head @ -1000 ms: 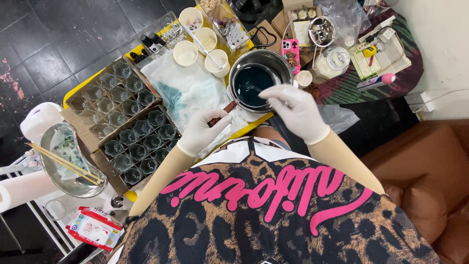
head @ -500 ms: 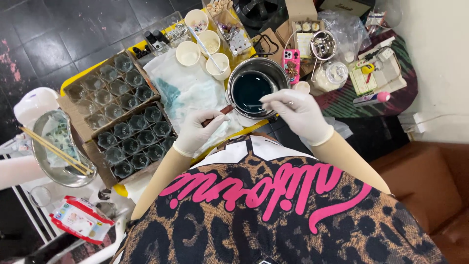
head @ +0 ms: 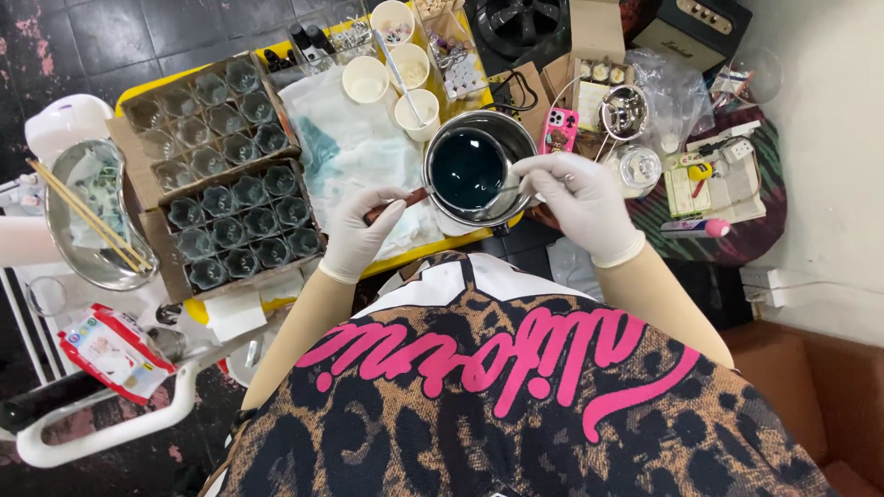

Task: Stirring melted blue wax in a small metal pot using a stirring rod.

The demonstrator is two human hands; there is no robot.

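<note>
Two gloved hands, left hand (head: pixel 361 232) gripping pot handle (head: pixel 394 204), right hand (head: pixel 575 198) clamped on spoon (head: pixel 493 196)

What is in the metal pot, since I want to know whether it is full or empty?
Partly full. The metal pot holds dark teal liquid below its rim; the right hand dips a spoon in, and the left hand grips the handle.

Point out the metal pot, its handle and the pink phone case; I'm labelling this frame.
metal pot (head: pixel 516 138), head view, on its right rim.
handle (head: pixel 414 198), head view, brown grip near the pot.
pink phone case (head: pixel 560 129), head view, its middle.
</note>
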